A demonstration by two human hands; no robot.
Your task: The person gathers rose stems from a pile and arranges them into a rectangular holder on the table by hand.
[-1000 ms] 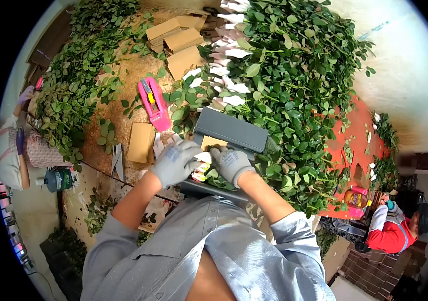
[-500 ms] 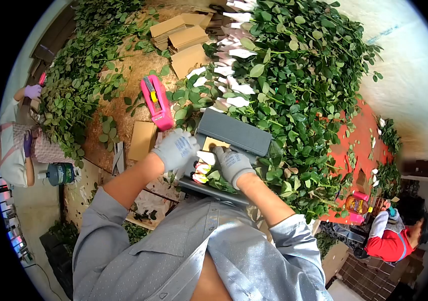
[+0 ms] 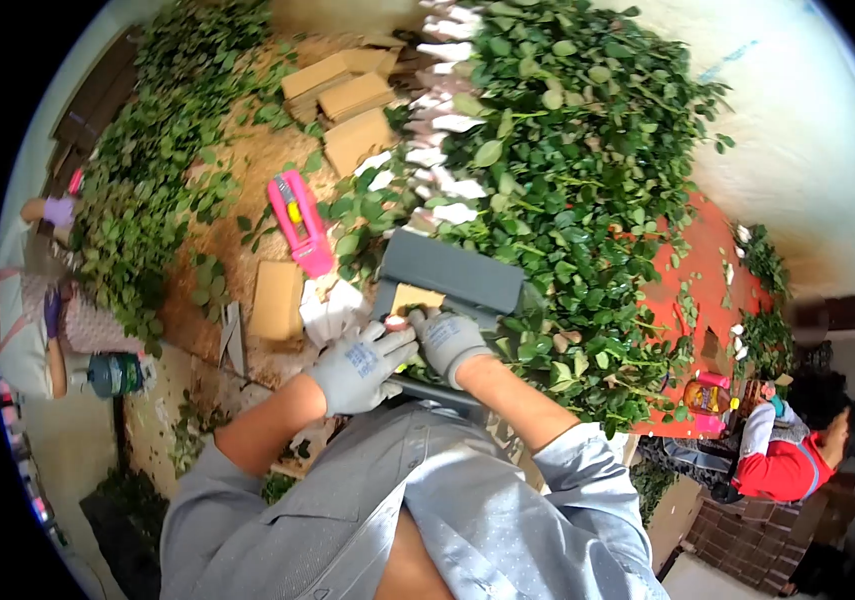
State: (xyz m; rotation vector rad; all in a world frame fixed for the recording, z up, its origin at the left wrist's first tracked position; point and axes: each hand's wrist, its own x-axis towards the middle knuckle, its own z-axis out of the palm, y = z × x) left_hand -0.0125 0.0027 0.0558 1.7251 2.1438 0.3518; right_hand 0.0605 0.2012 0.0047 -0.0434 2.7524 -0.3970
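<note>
Both hands wear grey gloves and meet over the dark grey holder (image 3: pixel 452 271) in front of my body. My left hand (image 3: pixel 362 368) lies over the rose heads, its fingers spread and reaching toward the other hand. At the right side of the flowers, my right hand (image 3: pixel 445 343) has its fingers curled against them and the small cardboard piece (image 3: pixel 415 298). Most of the rose heads are hidden under the gloves; a pale pink one (image 3: pixel 395 323) shows between the fingertips.
A pink tape dispenser (image 3: pixel 301 222) and a cardboard stack (image 3: pixel 276 300) lie left of the holder. Leafy stems (image 3: pixel 567 200) with white-wrapped heads fill the right side. A bottle (image 3: pixel 706 397) stands on the red surface. People work at far left and right.
My left hand has moved from the left side of the holder back over the rose heads, covering them. White sheets beside the cardboard stack are now exposed. The view has shifted slightly.
</note>
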